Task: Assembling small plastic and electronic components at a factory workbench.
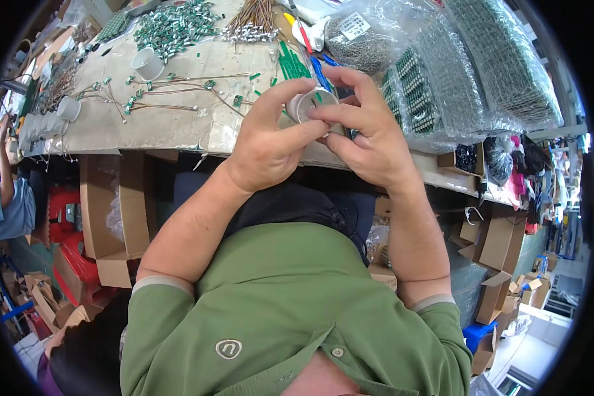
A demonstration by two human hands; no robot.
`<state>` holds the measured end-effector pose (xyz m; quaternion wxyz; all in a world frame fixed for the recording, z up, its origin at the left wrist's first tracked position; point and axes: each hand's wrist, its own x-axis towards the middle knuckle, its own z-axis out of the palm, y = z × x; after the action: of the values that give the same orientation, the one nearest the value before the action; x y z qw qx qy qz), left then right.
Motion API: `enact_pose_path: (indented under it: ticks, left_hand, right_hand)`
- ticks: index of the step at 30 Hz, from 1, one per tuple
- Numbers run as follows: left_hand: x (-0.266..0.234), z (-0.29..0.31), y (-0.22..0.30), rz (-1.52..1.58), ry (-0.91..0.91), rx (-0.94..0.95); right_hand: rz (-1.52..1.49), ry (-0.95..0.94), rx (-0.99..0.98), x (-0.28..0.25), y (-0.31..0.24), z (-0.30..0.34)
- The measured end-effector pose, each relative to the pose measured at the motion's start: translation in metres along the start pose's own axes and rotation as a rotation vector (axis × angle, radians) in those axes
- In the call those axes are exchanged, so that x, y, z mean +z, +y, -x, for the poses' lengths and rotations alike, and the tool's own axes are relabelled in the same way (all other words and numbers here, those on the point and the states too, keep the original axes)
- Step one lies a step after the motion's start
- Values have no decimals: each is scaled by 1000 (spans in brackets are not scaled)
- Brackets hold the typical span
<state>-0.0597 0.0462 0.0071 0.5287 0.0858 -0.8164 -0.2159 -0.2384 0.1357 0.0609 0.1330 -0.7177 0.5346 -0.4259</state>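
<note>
A small white plastic cup (pixel 298 107) is held up between my two hands at the table's front edge, its mouth toward me. My left hand (pixel 267 140) grips its left side with thumb and fingers curled round. From the right, my right hand (pixel 371 135) reaches over the rim, index finger and thumb closing at the cup's near edge. Inside shows a slim green piece (pixel 319 97), perhaps a small circuit board. My fingers hide part of the cup. Just beyond it lie green strips (pixel 292 64) and blue pens (pixel 319 71).
Left on the worktable (pixel 168 132) are wired boards (pixel 165 92), another white cup (pixel 148 65) and stacked cups (pixel 43 130). A heap of small green boards (pixel 175 28) and a wire bundle (pixel 251 23) lie behind. Bagged board panels (pixel 449 63) fill the right. A person's sleeve (pixel 10 204) shows far left.
</note>
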Motion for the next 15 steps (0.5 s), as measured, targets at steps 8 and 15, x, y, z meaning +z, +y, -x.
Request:
enact_pose_path:
  ticks: [8, 15]
  left_hand:
    - [6, 4, -1, 124, 12, -36]
    - [8, 22, -8, 153, -133, -403]
  right_hand:
    - [-315, -40, 153, -2, 7, 15]
    - [-366, 210, 98, 16, 17, 13]
